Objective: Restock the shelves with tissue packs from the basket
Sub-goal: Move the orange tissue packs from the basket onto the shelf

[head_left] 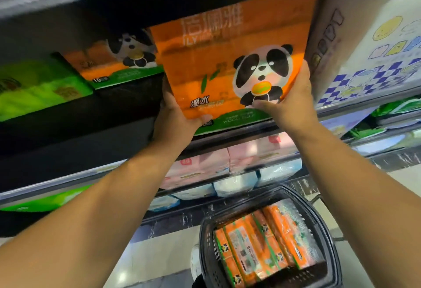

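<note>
Restocking is part done: left hand [176, 111] and right hand [293, 100] grip an orange panda tissue pack [218, 64] at the shelf [127, 105]; several packs [262, 244] lie unshelved in the basket [293, 193].

Dark shelves [68, 133], tiered. On the upper tier, left to right: green pack [34, 87], orange panda pack [109, 62] just beside it, front orange pack [205, 64] at the tier's edge (resting there or not, unclear), white pack with blue checks [369, 64]. One tier down: pink packs [218, 162]; beneath those, white packs [237, 185]. On the pale floor [145, 265]: black basket [207, 253] holding orange tissue packs [262, 251].
</note>
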`<state>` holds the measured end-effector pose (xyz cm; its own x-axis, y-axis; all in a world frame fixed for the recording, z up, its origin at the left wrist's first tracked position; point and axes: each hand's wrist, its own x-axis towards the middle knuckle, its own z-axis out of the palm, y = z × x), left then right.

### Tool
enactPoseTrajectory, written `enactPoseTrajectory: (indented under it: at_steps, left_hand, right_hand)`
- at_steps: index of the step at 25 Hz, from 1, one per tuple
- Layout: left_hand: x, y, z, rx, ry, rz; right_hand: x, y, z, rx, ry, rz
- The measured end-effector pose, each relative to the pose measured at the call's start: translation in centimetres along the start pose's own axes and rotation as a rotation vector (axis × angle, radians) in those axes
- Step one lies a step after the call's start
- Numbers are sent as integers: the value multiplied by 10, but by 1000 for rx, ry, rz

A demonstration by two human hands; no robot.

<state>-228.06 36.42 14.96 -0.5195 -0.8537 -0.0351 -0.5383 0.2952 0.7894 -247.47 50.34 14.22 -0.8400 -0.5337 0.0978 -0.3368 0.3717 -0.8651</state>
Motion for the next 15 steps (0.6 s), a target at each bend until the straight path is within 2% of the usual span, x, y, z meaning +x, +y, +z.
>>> enactPoseTrajectory:
  at_steps: [3,7,9,11,15]
  left_hand:
    - [12,7,9,73,81,20]
    - [34,10,26,157,145,-42]
    - [40,13,32,213,146,-90]
    - [39,18,33,164,134,-74]
    - [37,20,32,106,85,-60]
  right_hand:
    - [12,-7,4,-113,22,8]
    - [20,-18,11,-313,134,145]
    - [23,-23,15,-167,160,202]
    - [23,-23,22,13,188,191]
    - [23,-19,29,-100,76,89]
